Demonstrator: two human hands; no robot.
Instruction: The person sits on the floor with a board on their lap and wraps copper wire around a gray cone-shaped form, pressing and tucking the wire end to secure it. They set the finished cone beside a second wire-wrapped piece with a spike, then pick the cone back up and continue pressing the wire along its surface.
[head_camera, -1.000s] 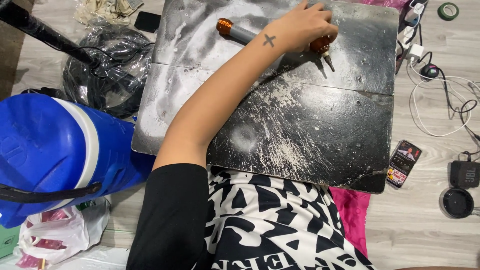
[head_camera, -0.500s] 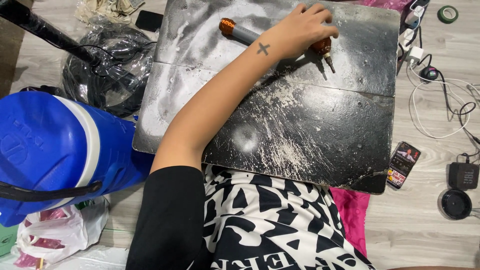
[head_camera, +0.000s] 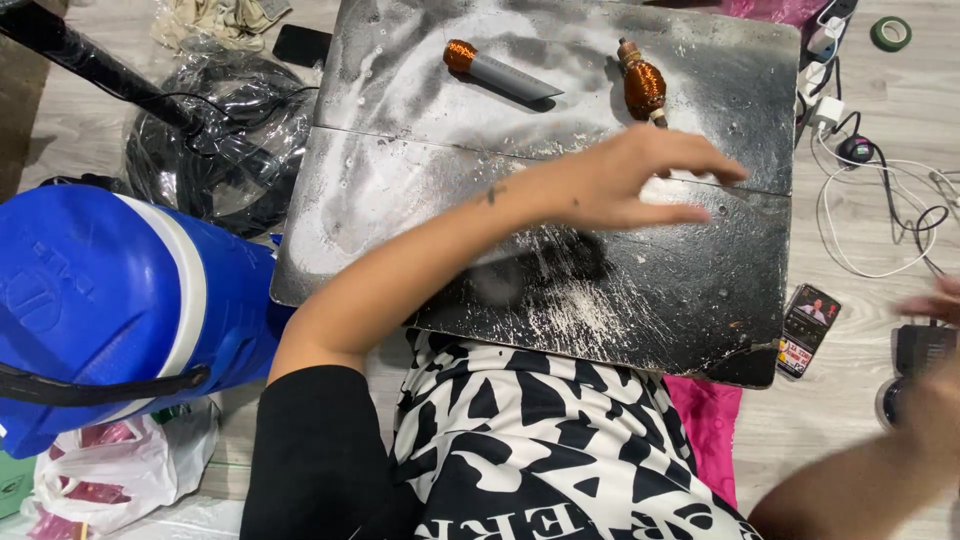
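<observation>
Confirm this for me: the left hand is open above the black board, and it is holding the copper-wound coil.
Not quite. In the head view the left hand is open above the black board, but it holds nothing. The copper-wound coil lies on the board beyond the fingertips, apart from the hand.

A blue cooler (head_camera: 110, 300) lies off the board's left edge; a phone (head_camera: 808, 330) rests near its lower-right corner.
</observation>
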